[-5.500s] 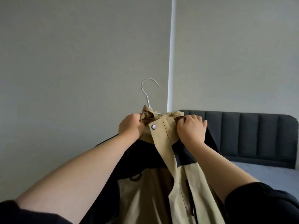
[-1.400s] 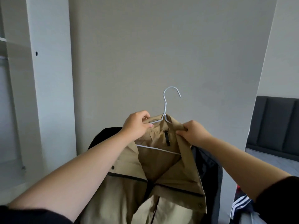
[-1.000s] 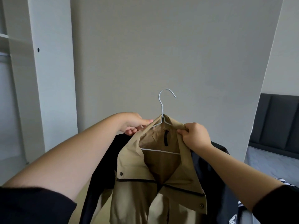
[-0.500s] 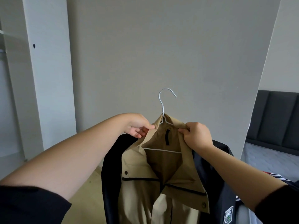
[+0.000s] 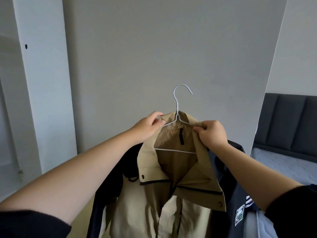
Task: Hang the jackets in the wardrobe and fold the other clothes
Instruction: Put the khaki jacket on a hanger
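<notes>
A tan and black jacket [image 5: 173, 184] hangs on a white wire hanger [image 5: 178, 107], held up in front of me with its collar open. My left hand [image 5: 148, 125] pinches the left side of the collar together with the hanger's wire shoulder. My right hand [image 5: 211, 133] pinches the right side of the collar. The hanger's hook stands free above the collar. The white wardrobe [image 5: 41, 79] stands open at the left, its inside mostly out of view.
A grey wall [image 5: 163, 48] is straight ahead. At the right is a bed [image 5: 281, 164] with a dark padded headboard [image 5: 291, 121]. A dark garment with white stripes [image 5: 248, 201] lies at the lower right, partly behind the jacket.
My left hand has shifted from beside the collar to pinch the collar's left edge at the hanger wire. The jacket has stayed held up facing the wall; the right hand keeps its hold.
</notes>
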The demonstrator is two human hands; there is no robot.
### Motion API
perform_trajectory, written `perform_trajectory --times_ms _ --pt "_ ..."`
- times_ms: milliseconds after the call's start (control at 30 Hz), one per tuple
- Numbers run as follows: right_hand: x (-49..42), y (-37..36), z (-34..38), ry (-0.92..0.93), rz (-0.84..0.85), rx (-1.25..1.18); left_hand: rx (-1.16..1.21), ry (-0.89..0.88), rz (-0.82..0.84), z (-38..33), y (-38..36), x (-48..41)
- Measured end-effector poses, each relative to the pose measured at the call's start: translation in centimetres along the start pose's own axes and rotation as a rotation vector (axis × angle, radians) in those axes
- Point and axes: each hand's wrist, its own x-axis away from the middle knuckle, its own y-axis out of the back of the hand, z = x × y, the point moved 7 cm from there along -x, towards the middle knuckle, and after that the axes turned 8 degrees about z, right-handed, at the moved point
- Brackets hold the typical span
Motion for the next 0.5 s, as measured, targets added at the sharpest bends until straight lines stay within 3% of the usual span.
perform_trajectory --times_ms 100,233,500 --pt "0.2 0.2 -0.2 -0.003 -0.034 0.028 -0.258 0.07 0.144 0.9 -1.9 -1.0" --pt "0.7 2.7 -0.4 -0.006 -0.15 0.051 -0.225 0.198 0.238 1.8 -1.9 -1.7" --pt "1.9 15.3 2.2 0.017 -0.484 0.157 -0.445 0.075 -0.139 -11.0 0.3 -4.9"
